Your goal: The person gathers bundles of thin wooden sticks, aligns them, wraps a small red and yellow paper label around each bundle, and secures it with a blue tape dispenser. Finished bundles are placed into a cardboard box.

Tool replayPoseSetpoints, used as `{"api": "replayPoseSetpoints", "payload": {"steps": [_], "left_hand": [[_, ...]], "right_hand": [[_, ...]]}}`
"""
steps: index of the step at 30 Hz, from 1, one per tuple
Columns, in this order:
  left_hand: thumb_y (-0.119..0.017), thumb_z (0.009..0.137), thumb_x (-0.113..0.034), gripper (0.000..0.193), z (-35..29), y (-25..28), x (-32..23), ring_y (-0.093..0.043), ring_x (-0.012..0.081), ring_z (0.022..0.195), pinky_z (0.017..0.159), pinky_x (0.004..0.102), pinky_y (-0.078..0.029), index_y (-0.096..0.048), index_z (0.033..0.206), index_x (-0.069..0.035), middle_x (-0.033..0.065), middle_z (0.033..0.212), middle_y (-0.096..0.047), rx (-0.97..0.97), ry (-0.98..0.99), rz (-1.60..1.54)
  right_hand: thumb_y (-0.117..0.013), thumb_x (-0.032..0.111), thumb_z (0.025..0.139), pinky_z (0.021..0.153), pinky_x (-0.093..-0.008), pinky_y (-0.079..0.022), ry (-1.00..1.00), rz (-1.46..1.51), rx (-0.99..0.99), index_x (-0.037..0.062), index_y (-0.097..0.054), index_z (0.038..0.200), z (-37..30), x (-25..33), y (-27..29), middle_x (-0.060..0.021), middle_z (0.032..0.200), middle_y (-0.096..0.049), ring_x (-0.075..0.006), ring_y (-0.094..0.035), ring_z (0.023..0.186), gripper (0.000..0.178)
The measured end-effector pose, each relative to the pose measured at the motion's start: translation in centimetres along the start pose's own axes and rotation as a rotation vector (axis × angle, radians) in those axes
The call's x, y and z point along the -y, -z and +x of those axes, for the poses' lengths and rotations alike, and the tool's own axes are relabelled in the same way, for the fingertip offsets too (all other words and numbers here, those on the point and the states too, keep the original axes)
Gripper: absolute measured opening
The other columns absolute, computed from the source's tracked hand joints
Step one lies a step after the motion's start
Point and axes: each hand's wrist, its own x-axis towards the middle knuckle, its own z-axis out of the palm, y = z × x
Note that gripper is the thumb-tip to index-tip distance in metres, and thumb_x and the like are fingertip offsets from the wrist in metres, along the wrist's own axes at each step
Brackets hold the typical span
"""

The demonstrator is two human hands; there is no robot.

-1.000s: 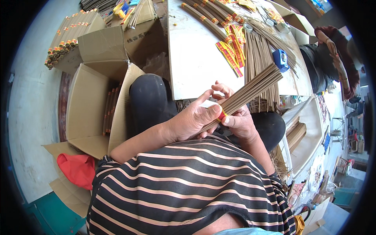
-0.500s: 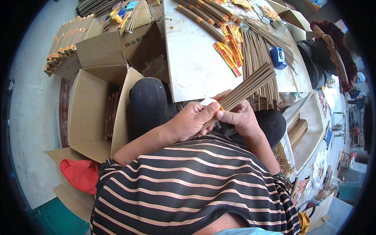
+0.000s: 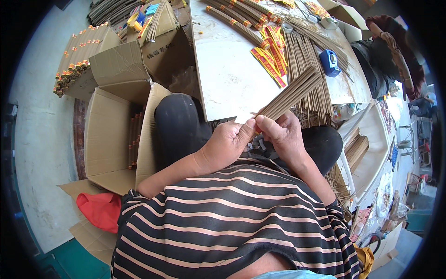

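A bundle of brown incense sticks [image 3: 293, 94] slants up to the right over my lap, its far end above the table edge. Both my hands are closed on its lower end, thumbs meeting side by side. My left hand [image 3: 227, 140] grips it from the left, with a white piece of paper [image 3: 243, 118] sticking out above its fingers. My right hand [image 3: 286, 137] wraps it from the right, thumb pressed down close to the left thumb. A bit of yellow shows between the hands; most of the bundle's lower end is hidden by my fingers.
On the white table [image 3: 223, 86] lie red-and-yellow paper labels [image 3: 272, 58], loose incense sticks [image 3: 304, 74], banded bundles [image 3: 234, 22] and a blue block-shaped object [image 3: 330, 63]. An open cardboard box [image 3: 109, 135] holding bundles stands left. Another person [image 3: 395, 51] sits at far right.
My thumbs have drawn together and my right hand has turned inward around the bundle. The bundle's lower end, seen below my hands before, is now covered. The view has shifted slightly.
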Motion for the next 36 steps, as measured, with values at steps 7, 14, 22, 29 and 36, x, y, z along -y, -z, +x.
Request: {"api": "replayPoseSetpoints", "payload": {"steps": [7, 14, 22, 29, 36], "left_hand": [[-0.042, 0.096, -0.02, 0.035, 0.4, -0.8, 0.7, -0.061, 0.0199, 0.083, 0.072, 0.0261, -0.049, -0.049, 0.12, 0.004, 0.0179, 0.094, -0.06, -0.219, -0.355, 0.306], [-0.049, 0.092, -0.015, 0.044, 0.4, -0.6, 0.5, -0.063, 0.0238, 0.082, 0.071, 0.0267, -0.051, -0.037, 0.128, 0.007, 0.0204, 0.095, -0.059, -0.168, -0.44, 0.408], [-0.055, 0.085, -0.007, 0.061, 1.7, -0.9, 1.7, -0.06, 0.0295, 0.077, 0.068, 0.0318, -0.053, -0.023, 0.133, 0.012, 0.0246, 0.096, -0.052, -0.236, -0.582, 0.734], [-0.053, 0.085, -0.005, 0.057, 2.4, -0.8, 2.1, -0.059, 0.0334, 0.078, 0.069, 0.0332, -0.053, -0.023, 0.129, 0.016, 0.0268, 0.093, -0.051, -0.219, -0.582, 0.917], [-0.053, 0.085, -0.005, 0.054, 2.4, -0.7, 1.6, -0.059, 0.0356, 0.079, 0.068, 0.0355, -0.052, -0.027, 0.127, 0.016, 0.026, 0.093, -0.052, -0.22, -0.523, 0.741]], "right_hand": [[-0.061, 0.019, 0.083, 0.05, -0.0199, -0.039, -0.009, 0.018, 0.009, -0.0041, -0.056, 0.093, 0.4, 0.4, 0.4, -0.004, 0.071, -0.057, -0.0062, -0.048, 0.058, 0.026], [-0.061, 0.019, 0.084, 0.048, -0.0209, -0.04, 0.01, 0.01, 0.034, -0.0046, -0.054, 0.092, 0.3, 1.1, 0.4, -0.0051, 0.072, -0.058, -0.007, -0.049, 0.055, 0.026], [-0.062, 0.028, 0.084, 0.04, -0.0175, -0.028, 0.034, 0.07, -0.019, 0.0021, -0.054, 0.086, 1.4, 1.6, 0.2, 0.0015, 0.061, -0.05, -0.0027, -0.038, 0.046, 0.027], [-0.062, 0.03, 0.084, 0.04, -0.0195, -0.032, 0.006, -0.09, 0.112, -0.0017, -0.059, 0.083, 2.5, 1.6, 1.9, -0.0015, 0.058, -0.05, -0.0048, -0.043, 0.047, 0.032], [-0.07, 0.014, 0.079, 0.041, -0.0186, -0.033, -0.063, 0.034, 0.168, -0.0042, -0.053, 0.097, 2.6, 1.4, 2.5, -0.0035, 0.068, -0.055, -0.0043, -0.044, 0.049, 0.031]]}}
